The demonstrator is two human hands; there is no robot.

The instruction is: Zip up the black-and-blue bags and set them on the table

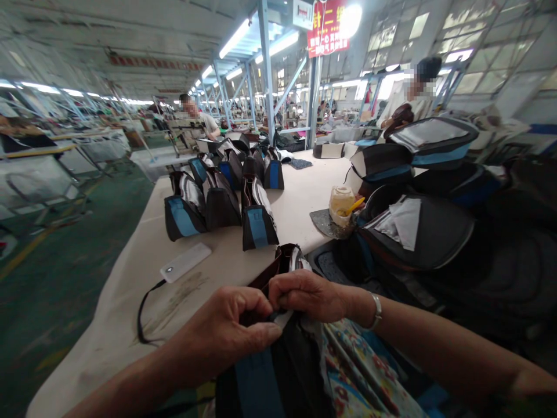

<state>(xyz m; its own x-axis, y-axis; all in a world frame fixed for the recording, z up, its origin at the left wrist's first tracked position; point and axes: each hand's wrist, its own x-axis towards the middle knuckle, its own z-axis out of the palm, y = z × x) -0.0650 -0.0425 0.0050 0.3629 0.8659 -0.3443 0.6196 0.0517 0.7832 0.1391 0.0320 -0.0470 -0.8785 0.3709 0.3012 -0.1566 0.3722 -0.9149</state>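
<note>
A black bag (291, 371) with a blue stripe and a pale lining lies in front of me, over the near edge of the table. My left hand (230, 319) pinches its upper edge between thumb and forefinger. Right beside it, my right hand (308, 293) has its fingers curled closed on the same edge, by a small pale flap. My fingers hide the exact spot they grip. Several similar black bags with blue panels (259, 226) stand further back on the table.
The table (296, 215) has a pale cover. On it lie a white phone-like device (185, 262) with a black strap and a cloudy jar (342, 200) with a yellow-handled tool on a dark board. Bag pieces (426, 232) pile up at right. Two people work beyond.
</note>
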